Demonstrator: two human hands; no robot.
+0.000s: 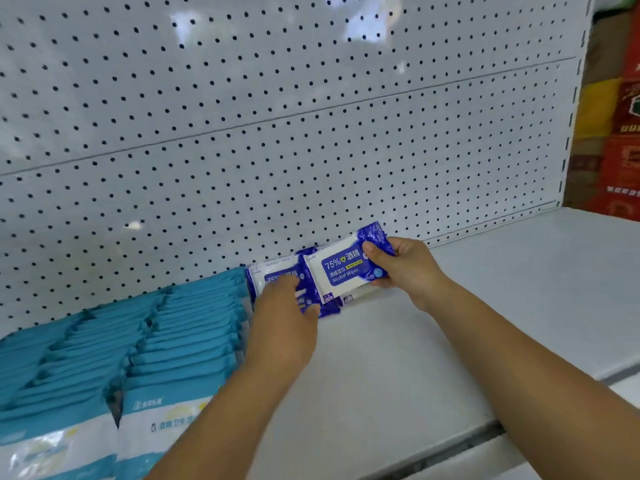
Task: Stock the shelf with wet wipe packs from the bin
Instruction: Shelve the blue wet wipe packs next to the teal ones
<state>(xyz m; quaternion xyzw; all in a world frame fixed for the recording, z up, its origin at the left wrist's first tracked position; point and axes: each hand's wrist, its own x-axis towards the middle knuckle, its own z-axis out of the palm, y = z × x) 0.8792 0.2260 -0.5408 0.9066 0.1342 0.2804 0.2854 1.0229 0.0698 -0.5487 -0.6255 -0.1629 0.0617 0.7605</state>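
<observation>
My right hand (403, 268) grips the right end of a blue and white alcohol wipe pack (341, 268), held upright just above the white shelf (433, 341) near the pegboard. My left hand (284, 317) holds another blue and white wipe pack (277, 275) standing against the pegboard, just left of and behind the first. My fingers cover much of that pack's front. The bin is out of view.
Rows of teal wipe packs (138, 344) fill the shelf's left part, right beside the blue packs. The white pegboard back wall (277, 116) rises behind. Red and yellow cartons (616, 133) stand beyond the shelf's right post. The shelf's front edge (450, 455) runs below my arms.
</observation>
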